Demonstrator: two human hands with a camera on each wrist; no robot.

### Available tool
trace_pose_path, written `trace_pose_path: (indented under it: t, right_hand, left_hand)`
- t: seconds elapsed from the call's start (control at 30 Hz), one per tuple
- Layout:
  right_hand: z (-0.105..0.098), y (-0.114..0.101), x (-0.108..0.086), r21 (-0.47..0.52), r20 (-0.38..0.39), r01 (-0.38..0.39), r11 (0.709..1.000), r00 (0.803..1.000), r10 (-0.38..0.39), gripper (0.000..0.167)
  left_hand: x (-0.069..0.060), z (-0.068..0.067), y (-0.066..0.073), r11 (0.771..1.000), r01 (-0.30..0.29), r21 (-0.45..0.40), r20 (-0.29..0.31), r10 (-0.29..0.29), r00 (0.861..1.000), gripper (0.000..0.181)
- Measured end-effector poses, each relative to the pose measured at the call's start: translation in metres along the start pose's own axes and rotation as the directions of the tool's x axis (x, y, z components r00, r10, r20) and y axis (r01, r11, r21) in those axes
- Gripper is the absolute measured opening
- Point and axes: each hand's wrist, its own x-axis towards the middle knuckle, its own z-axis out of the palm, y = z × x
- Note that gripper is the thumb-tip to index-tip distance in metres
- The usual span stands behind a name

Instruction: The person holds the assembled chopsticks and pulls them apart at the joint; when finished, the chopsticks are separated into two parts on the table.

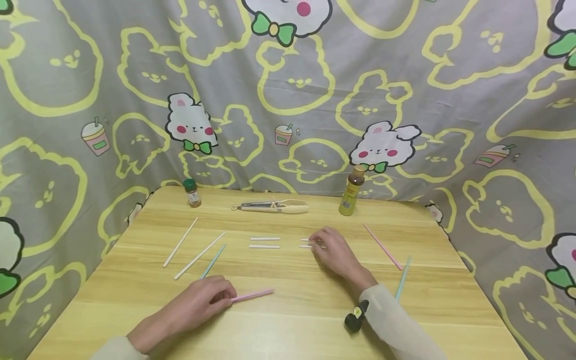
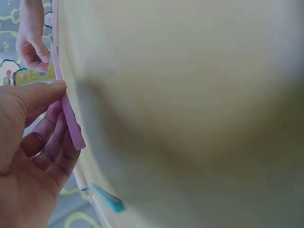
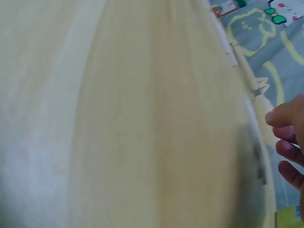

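Note:
My left hand [image 1: 198, 306] pinches a pink chopstick [image 1: 253, 295] between thumb and fingers, low over the front left of the table. In the left wrist view the chopstick's blunt, squared end [image 2: 76, 135] sticks out below the thumb. A turquoise chopstick [image 1: 213, 261] lies just beyond this hand. My right hand [image 1: 335, 254] hovers over a pair of short white sticks [image 1: 304, 246], partly hiding them. Its fingers [image 3: 287, 148] are loosely bent with nothing between them in the right wrist view. A second pair of short white sticks [image 1: 264, 246] lies to its left.
Two white chopsticks [image 1: 200, 256] lie at left; another pink chopstick [image 1: 382, 246] and a turquoise one [image 1: 403, 277] lie at right. Along the back stand a green-capped jar [image 1: 192, 193], tongs [image 1: 272, 206] and a bottle [image 1: 351, 192], before a patterned curtain [image 1: 297, 150].

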Motion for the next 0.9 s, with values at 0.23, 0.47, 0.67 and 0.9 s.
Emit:
trace_pose_path:
  t: [0.23, 0.47, 0.67, 0.9]
  right_hand:
    - [-0.013, -0.021, -0.004, 0.128, -0.002, 0.050, 0.991, 0.999, -0.051, 0.017]
    - [-0.017, -0.050, -0.010, 0.244, 0.121, 0.092, 0.965, 0.985, -0.125, 0.026]
    - [-0.019, -0.062, -0.018, 0.237, 0.216, 0.132, 0.963, 0.959, -0.184, 0.032]
    - [-0.018, -0.058, -0.024, 0.221, 0.229, 0.137, 0.966, 0.955, -0.188, 0.020]
  left_hand:
    - [0.028, -0.006, 0.011, 0.995, -0.048, 0.091, -0.021, 0.050, 0.999, 0.007]
    - [0.057, -0.005, 0.022, 0.990, -0.093, 0.109, 0.005, 0.093, 0.996, 0.009]
    - [0.081, 0.003, 0.033, 0.984, -0.130, 0.125, -0.015, 0.133, 0.991, 0.009]
    - [0.102, 0.011, 0.042, 0.962, -0.178, 0.205, -0.067, 0.195, 0.978, 0.007]
